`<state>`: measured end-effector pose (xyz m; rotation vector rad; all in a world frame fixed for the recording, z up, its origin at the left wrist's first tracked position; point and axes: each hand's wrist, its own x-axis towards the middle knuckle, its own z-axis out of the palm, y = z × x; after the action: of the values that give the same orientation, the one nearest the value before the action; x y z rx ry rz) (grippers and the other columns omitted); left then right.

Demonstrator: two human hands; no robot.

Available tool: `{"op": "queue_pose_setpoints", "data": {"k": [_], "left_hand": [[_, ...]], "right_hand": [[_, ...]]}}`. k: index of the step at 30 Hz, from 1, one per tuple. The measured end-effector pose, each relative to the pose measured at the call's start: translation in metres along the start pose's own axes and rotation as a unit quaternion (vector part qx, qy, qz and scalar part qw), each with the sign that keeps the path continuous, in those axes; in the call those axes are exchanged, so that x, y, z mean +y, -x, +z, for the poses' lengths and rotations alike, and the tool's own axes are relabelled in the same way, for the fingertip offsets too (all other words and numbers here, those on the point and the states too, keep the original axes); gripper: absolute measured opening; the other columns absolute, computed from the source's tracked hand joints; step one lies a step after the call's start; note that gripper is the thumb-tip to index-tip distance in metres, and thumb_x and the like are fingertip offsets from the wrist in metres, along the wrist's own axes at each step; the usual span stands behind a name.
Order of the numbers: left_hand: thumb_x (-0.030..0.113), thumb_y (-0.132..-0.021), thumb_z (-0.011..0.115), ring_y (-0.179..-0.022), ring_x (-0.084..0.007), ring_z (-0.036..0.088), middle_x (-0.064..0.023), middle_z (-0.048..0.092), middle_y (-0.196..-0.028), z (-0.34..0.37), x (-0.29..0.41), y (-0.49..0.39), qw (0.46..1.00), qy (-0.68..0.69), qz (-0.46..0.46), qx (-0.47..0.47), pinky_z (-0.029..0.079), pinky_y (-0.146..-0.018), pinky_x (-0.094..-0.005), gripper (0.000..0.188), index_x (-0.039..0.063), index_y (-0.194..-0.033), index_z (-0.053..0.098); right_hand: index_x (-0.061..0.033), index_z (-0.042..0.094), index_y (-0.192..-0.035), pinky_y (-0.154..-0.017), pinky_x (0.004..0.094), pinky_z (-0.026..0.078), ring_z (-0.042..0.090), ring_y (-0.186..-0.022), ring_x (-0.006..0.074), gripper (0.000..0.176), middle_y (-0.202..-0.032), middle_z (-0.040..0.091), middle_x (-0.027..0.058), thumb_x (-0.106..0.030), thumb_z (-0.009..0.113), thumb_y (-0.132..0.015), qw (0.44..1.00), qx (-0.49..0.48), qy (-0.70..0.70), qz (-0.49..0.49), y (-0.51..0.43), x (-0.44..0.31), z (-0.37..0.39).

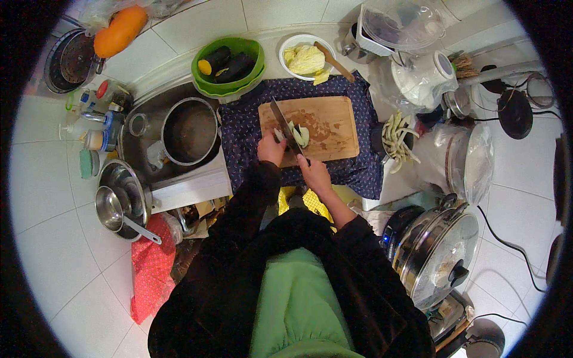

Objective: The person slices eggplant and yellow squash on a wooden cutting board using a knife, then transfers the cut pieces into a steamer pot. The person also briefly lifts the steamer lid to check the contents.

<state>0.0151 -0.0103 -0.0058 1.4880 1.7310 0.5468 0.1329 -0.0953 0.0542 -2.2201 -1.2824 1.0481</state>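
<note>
My right hand (315, 175) grips the handle of a long kitchen knife (285, 125). Its blade slants up and to the left over a wooden cutting board (333, 145). Left of the blade, my left hand (270, 147) has its fingers on a pale piece of vegetable (278, 134), mostly hidden by the fingers. Just right of the blade lie pale green cut vegetable pieces (301, 135), partly covered by the knife. Wet brownish marks show on the board, which rests on a dark patterned cloth (241, 147).
Behind the board stand a green basin (197, 74) holding dark vegetables and a white bowl (283, 56) with yellow leafy vegetable and a wooden-handled utensil (335, 62). A pot (164, 134) sits in the sink at left. Long beans (398, 136) fill a container at right.
</note>
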Motion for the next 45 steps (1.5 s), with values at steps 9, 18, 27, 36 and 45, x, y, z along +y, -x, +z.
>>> {"op": "queue_pose_setpoints", "data": {"k": [9, 18, 27, 36, 45], "left_hand": [[0.008, -0.069, 0.063, -0.081, -0.0318, 0.061, -0.0169, 0.063, -0.086, 0.006, -0.004, 0.001, 0.993, 0.117, -0.004, -0.013, 0.048, -0.070, -0.0374, 0.034, 0.003, -0.102, 0.058], [0.008, -0.067, 0.068, -0.075, -0.0320, 0.060, -0.0139, 0.062, -0.075, 0.005, -0.007, -0.002, 0.997, 0.056, -0.016, 0.048, 0.048, -0.067, -0.0376, 0.026, 0.000, -0.090, 0.059], [0.006, -0.066, 0.068, -0.072, -0.0322, 0.060, -0.0155, 0.061, -0.073, 0.002, -0.002, 0.002, 0.996, 0.054, 0.008, 0.069, 0.048, -0.065, -0.0383, 0.020, 0.001, -0.081, 0.055], [0.002, -0.069, 0.064, -0.070, -0.0294, 0.061, -0.0146, 0.061, -0.073, 0.002, -0.002, 0.009, 0.989, 0.106, 0.052, 0.087, 0.048, -0.065, -0.0355, 0.021, 0.000, -0.089, 0.056], [0.001, -0.072, 0.062, -0.076, -0.0266, 0.062, -0.0140, 0.063, -0.083, -0.001, -0.001, 0.016, 0.983, 0.159, 0.049, 0.075, 0.048, -0.066, -0.0339, 0.027, 0.000, -0.098, 0.055]], "right_hand": [[-0.0057, 0.062, -0.095, -0.071, 0.0476, 0.045, 0.057, -0.082, 0.0413, 0.045, -0.082, 0.060, 0.0248, -0.046, 0.044, -0.085, 0.998, 0.018, 0.052, -0.004, 0.005, -0.010, 0.003], [-0.0023, 0.061, -0.096, -0.069, 0.0421, 0.045, 0.057, -0.079, 0.0403, 0.044, -0.079, 0.060, 0.0242, -0.043, 0.046, -0.085, 0.999, 0.001, -0.044, -0.006, 0.006, 0.012, 0.002], [-0.0038, 0.061, -0.096, -0.069, 0.0438, 0.045, 0.057, -0.080, 0.0404, 0.043, -0.080, 0.059, 0.0243, -0.043, 0.045, -0.085, 0.999, -0.032, 0.001, -0.020, 0.012, 0.005, -0.008], [-0.0071, 0.061, -0.095, -0.072, 0.0488, 0.044, 0.056, -0.081, 0.0420, 0.045, -0.081, 0.060, 0.0249, -0.047, 0.043, -0.084, 0.996, -0.019, 0.080, 0.022, -0.001, -0.002, 0.012], [-0.0102, 0.060, -0.098, -0.068, 0.0473, 0.046, 0.058, -0.077, 0.0403, 0.043, -0.078, 0.061, 0.0220, -0.048, 0.046, -0.083, 0.993, 0.006, 0.109, -0.047, 0.011, 0.006, 0.005]]}}
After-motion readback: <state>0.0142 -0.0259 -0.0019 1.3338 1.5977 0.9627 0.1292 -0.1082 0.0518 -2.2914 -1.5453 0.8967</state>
